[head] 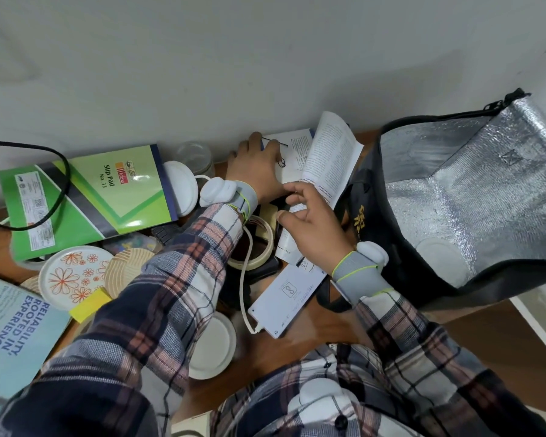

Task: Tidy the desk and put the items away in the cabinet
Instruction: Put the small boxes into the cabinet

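Note:
An open printed booklet stands against the wall at the back of the brown desk. My left hand lies on its left page, fingers spread flat over the paper. My right hand is just in front of it, its fingers curled at the lower edge of the right-hand pages and pinching them. A green slip pad lies tilted at the left.
A large black insulated bag with silver lining gapes open at the right. Flowered plates, a tape roll, a white power adapter with cable, a white lid, a blue brochure and a black cable crowd the desk.

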### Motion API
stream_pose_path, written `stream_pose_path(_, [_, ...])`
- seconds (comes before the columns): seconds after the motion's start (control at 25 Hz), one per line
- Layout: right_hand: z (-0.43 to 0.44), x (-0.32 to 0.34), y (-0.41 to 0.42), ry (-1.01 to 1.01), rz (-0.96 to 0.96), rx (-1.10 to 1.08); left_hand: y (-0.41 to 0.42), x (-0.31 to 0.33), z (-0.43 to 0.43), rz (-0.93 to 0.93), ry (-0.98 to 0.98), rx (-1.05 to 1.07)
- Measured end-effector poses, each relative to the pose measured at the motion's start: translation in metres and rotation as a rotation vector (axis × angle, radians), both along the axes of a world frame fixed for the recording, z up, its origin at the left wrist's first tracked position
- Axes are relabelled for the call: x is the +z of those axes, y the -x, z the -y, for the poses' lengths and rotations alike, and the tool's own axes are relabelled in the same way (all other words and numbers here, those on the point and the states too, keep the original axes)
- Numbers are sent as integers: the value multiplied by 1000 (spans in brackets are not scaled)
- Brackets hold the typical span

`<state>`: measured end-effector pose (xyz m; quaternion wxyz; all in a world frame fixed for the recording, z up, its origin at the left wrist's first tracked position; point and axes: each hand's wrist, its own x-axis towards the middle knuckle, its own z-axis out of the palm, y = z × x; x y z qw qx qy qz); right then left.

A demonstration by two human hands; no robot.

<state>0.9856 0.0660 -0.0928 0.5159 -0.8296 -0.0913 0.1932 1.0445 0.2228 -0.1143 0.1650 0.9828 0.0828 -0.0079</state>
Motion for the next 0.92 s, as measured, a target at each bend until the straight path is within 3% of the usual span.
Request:
stream_pose_path(0.16, [0,-2,-1,-14,2,5,-1,0,-2,-10,-43,-6])
stream_pose_path(0.48, [4,-4,-1,-23,-7,3,-1,-2,8,-88,50,-21])
stream_pose_path(0.92, [-1,4,5,-33,-17,81,38,17,-5,217,-89,158])
